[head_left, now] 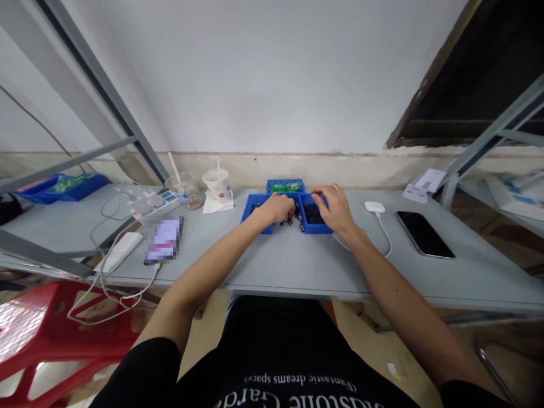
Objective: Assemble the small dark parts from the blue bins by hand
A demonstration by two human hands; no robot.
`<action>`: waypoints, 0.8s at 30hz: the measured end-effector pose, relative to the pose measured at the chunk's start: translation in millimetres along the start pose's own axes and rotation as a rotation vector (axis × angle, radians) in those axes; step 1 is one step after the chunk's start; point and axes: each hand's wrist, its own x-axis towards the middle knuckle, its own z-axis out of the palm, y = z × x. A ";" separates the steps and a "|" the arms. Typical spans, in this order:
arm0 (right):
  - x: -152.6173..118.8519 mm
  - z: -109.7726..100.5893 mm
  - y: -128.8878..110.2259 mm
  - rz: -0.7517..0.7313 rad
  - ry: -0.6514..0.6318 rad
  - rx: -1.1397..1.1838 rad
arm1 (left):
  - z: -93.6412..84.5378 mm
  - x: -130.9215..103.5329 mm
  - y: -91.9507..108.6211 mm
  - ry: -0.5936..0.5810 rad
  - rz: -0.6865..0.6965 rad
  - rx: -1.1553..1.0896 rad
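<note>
My left hand (279, 208) is closed, its fingers curled down at the inner edge of the left blue bin (266, 230). Small black parts (287, 221) lie loose on the table beside its fingertips, between the two front bins. My right hand (336, 208) is above the right blue bin (318, 229), thumb and fingers bent towards each other; whatever is between them is too small to make out. More dark small pieces (312, 213) fill that bin. Behind both hands stands a third blue bin (285, 182) with green pieces inside.
Left on the table are a paper cup (217, 186), a clear plastic cup (186, 190), a power strip (164, 204) and a lit phone (165, 239) with cables. On the right are a white earphone case (374, 207) on a cable and a dark phone (425, 234).
</note>
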 end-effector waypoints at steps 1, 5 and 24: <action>0.0 0.2 0.2 -0.003 0.000 -0.002 | -0.6 -0.2 0.5 -0.003 -0.003 0.004; -0.1 0.8 0.8 -0.012 0.000 -0.004 | -1.0 -1.7 2.2 0.001 -0.002 0.028; -2.0 7.3 -8.4 -0.101 -0.116 -0.021 | 10.0 1.4 2.4 0.141 0.085 0.118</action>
